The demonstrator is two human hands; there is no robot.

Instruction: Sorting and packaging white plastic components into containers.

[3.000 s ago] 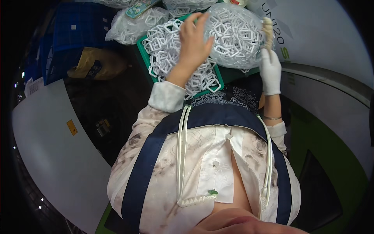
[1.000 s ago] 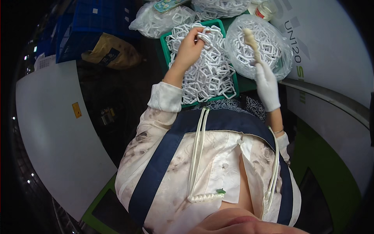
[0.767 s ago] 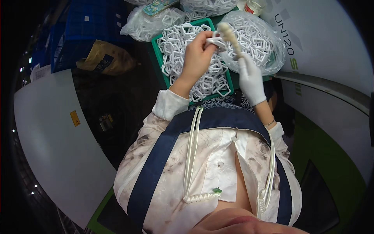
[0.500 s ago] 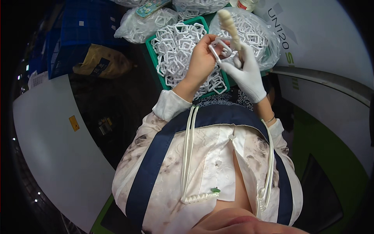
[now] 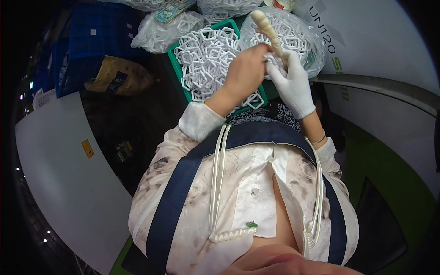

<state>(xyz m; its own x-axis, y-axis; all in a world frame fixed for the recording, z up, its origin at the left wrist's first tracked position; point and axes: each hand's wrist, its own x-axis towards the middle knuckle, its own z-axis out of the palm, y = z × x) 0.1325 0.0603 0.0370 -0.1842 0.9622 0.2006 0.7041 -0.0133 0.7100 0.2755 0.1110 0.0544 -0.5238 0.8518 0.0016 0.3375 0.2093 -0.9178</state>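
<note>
My bare left hand (image 5: 247, 71) is closed, its fingertips meeting my other hand over a white plastic frame that is mostly hidden between them. A white knit glove covers my right hand (image 5: 293, 89), which is wrapped round a tool with a cream, turned handle (image 5: 266, 27). The handle points up and away to the left; the tool's working end cannot be seen. Both hands are above the right side of a green crate (image 5: 178, 71), heaped with loose white four-sided frames (image 5: 206, 64). Just beyond the glove lies a clear plastic bag (image 5: 293, 34) full of similar frames.
Another filled clear bag (image 5: 167, 32) lies behind the crate, with a green patterned flat item (image 5: 175, 10) on top. A jar (image 5: 284, 4) stands at the far edge. Blue crates (image 5: 105, 32) and a brown sack (image 5: 133, 78) are at left. White machine panels (image 5: 68, 174) flank me.
The left hand has turned and closed in against the gloved hand, so the white frame that showed between them is now mostly covered. The handle remains in the right hand.
</note>
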